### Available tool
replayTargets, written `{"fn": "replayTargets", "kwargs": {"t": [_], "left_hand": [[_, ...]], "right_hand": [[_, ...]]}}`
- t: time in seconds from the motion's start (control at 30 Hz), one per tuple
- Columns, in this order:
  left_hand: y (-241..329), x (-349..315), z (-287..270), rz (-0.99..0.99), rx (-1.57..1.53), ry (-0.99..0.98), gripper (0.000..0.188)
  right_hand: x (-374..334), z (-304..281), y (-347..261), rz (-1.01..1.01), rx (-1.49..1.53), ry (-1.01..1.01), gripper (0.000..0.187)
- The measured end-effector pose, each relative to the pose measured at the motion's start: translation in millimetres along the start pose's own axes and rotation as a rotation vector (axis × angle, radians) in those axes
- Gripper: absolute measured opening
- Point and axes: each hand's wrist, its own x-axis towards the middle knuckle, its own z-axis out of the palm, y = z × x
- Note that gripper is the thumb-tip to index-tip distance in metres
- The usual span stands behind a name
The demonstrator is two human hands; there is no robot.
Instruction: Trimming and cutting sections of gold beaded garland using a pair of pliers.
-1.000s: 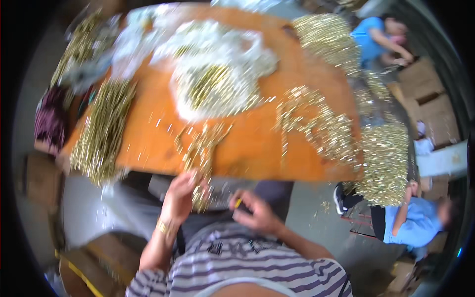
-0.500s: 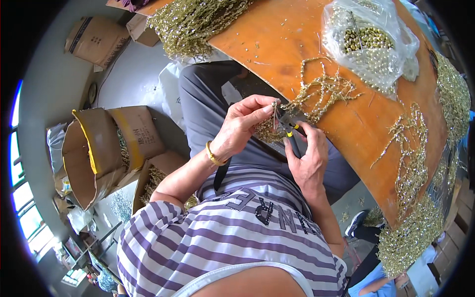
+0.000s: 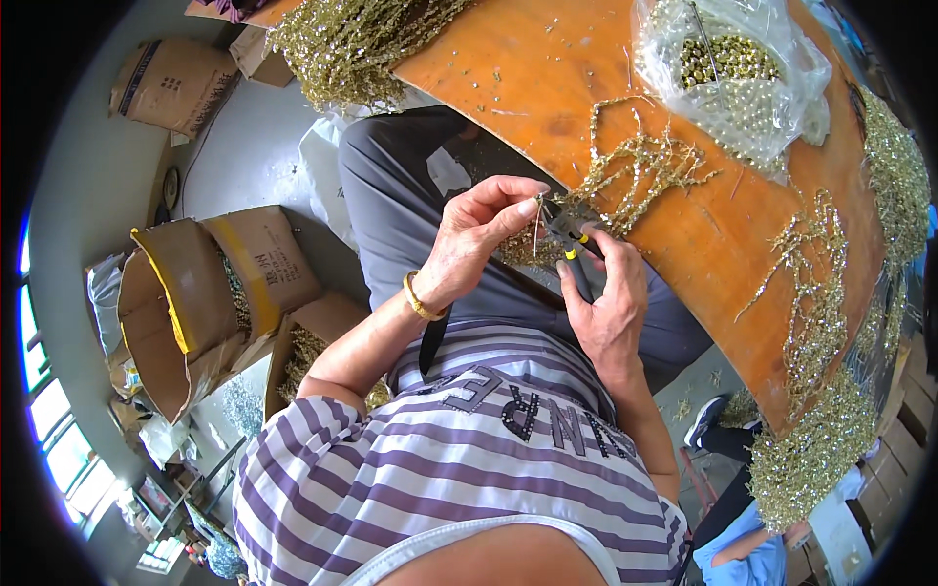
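Observation:
In front of my lap, my left hand (image 3: 467, 234) pinches thumb and forefinger on thin stems (image 3: 535, 223), which belong to a gold glittery spray as far as I can see. My right hand (image 3: 611, 303) is wrapped round pliers (image 3: 573, 262) with black and yellow handles. The metal jaws of the pliers sit right beside my left fingertips; whether they grip the stems cannot be told. A gold glittery garland-like spray (image 3: 650, 174) lies on the orange tabletop (image 3: 547, 73) just past the pliers. More glittery strands hang below my hands, partly hidden.
A clear plastic bag (image 3: 806, 93) of gold and pearly beads stands on the tabletop. Heaps of gold sprays lie at the far left (image 3: 362, 44) and right (image 3: 816, 459). Open cardboard boxes (image 3: 181, 313) stand at my left. Another person's blue-clothed arm (image 3: 747, 549) shows at lower right.
My hands stay together at the same spot, with the pliers shifted slightly at my left fingertips. The whole view has turned a little.

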Motion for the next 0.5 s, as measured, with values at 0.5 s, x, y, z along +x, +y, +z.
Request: {"fn": "replayTargets", "kwargs": {"t": [0.5], "left_hand": [[-7.4,4.1,-4.0,0.040,-0.027,-0.045,0.021]], "right_hand": [[-3.5,3.1,-3.7,0.203,0.269,-0.131,0.037]]}}
